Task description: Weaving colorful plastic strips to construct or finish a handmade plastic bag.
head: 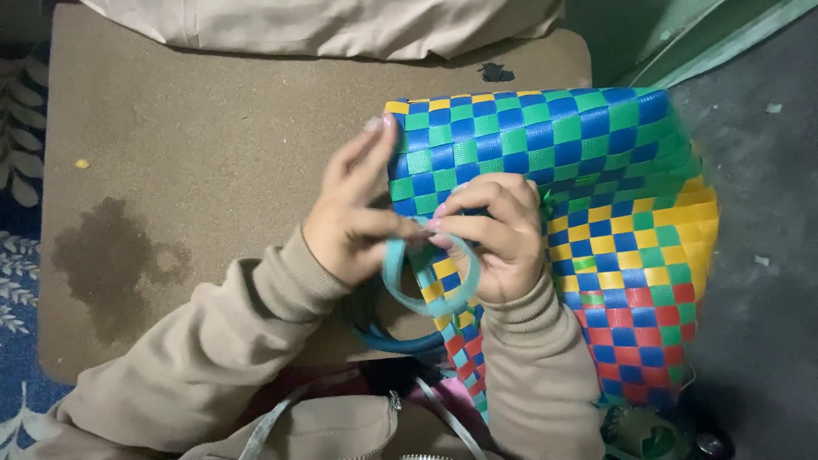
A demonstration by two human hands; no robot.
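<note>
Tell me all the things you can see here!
basket: one, woven in blue, green, yellow and red checks, lying on its side at the right.
strip: one, teal, curled in a loop at the basket's edge, pinched by both hands.
handle: one, dark teal, curving below the hands.
mat: one, brown, with a dark stain at its left, under the hands.
cloth: one, beige, along the top.
rug: one, blue with pale leaves, at the left edge.
floor: grey, at the right.
left hand: beige sleeve, fingers on the strip.
right hand: beige sleeve, pinching the strip.
</note>
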